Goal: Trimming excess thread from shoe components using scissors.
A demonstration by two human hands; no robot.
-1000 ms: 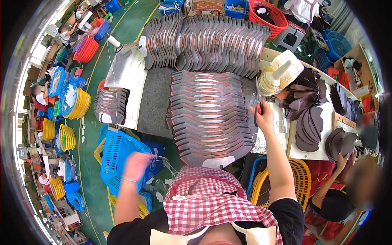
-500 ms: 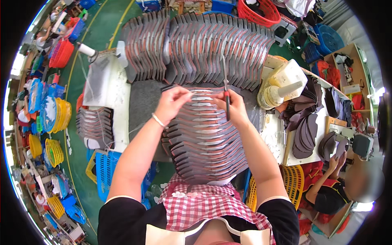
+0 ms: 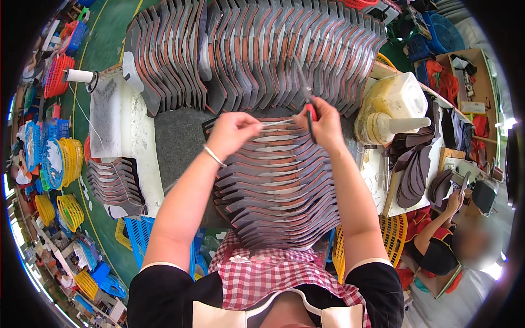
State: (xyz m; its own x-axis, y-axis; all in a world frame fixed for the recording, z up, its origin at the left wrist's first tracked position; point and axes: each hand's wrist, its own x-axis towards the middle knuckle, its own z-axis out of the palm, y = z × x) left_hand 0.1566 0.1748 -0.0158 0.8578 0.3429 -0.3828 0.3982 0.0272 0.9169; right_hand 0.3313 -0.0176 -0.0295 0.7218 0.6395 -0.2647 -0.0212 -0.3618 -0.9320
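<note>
Green floor [image 3: 112, 41] spread through a bright workroom

Yellow lines [image 3: 129, 30] marked the floor at the left. Beyond, cluttered tables [image 3: 53, 258] stood toward the picture's rim, where white light [image 3: 17, 232] glared. At the right, an open wooden shelf [image 3: 494, 90] stood near a pale grey drape [image 3: 480, 34].

Whatever may sit between your left hand's [image 3: 236, 133] fingertips is too small to tell. Your right hand's [image 3: 325, 123] fingers hide part of the scissors' [image 3: 308, 94] handle. Your right forearm covers part of the yellow basket [image 3: 394, 234], your left forearm part of the blue basket [image 3: 139, 235]. The top edge crops the red basket [image 3: 359, 3]. Beside you, the co-worker's head [image 3: 477, 243] is blurred.
</note>
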